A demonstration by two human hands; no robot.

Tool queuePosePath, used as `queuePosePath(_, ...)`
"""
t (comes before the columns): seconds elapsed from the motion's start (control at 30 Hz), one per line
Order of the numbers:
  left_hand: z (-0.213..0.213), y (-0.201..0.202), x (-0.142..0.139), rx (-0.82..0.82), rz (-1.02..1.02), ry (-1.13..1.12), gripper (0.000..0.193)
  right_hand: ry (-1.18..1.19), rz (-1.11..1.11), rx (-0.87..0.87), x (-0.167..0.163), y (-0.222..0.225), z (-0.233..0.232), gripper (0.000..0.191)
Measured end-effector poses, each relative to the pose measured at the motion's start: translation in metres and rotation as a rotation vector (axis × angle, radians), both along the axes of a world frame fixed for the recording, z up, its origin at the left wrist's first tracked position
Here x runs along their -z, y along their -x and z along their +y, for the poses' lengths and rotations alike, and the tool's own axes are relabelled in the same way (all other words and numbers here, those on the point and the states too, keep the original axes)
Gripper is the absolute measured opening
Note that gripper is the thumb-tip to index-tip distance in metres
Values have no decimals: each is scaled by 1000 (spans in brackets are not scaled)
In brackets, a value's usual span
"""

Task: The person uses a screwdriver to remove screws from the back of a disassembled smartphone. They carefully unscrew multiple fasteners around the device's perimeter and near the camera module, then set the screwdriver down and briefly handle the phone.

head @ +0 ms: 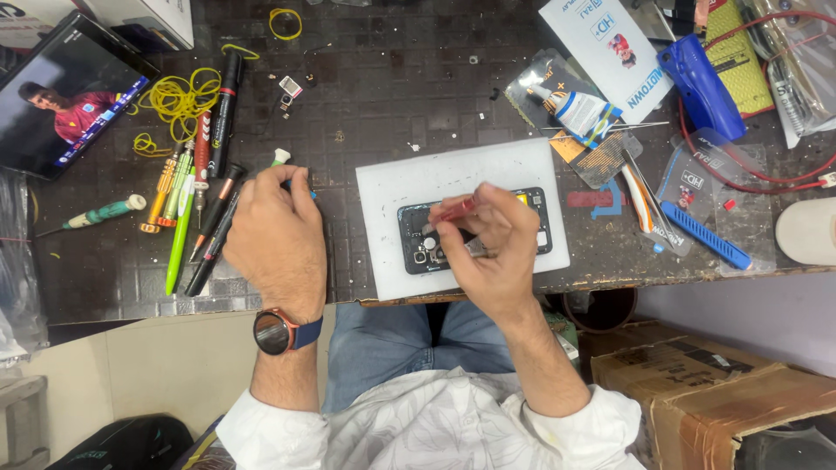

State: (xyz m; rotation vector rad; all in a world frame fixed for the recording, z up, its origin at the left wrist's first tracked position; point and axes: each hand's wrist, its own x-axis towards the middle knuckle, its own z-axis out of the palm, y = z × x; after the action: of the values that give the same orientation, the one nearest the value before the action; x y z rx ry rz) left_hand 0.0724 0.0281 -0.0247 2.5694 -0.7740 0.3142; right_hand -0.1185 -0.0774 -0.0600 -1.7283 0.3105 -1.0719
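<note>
An opened phone (531,228) with its dark insides showing lies on a white mat (409,187) at the desk's front edge. My right hand (488,248) rests over the phone, holding a thin red-handled tool (455,210) whose tip points at the phone's left end. My left hand (277,237) lies on the desk to the left of the mat, fingers curled around a small blue-tipped tool (283,157) that it mostly hides. A watch with a blue strap (279,332) is on that wrist.
Screwdrivers and pens (187,204) lie left of my left hand, with yellow rubber bands (178,96) and a lit tablet (65,96) behind. A glue tube (579,111), blue tools (701,87), red cable and packets crowd the right. A cardboard box (714,392) stands below the desk.
</note>
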Motion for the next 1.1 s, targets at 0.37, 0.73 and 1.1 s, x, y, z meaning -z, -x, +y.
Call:
queuePosePath(0.37, 1, 2, 7, 35, -19, 92, 10, -222, 45, 221, -10, -9, 7, 69)
queuePosePath(0.73, 0, 6, 0, 57, 36, 152, 9, -238, 47, 231, -12, -10, 8, 69)
queuePosePath(1.1, -3, 7, 5, 37, -67, -13, 17, -253, -21, 316, -14, -19, 10, 69)
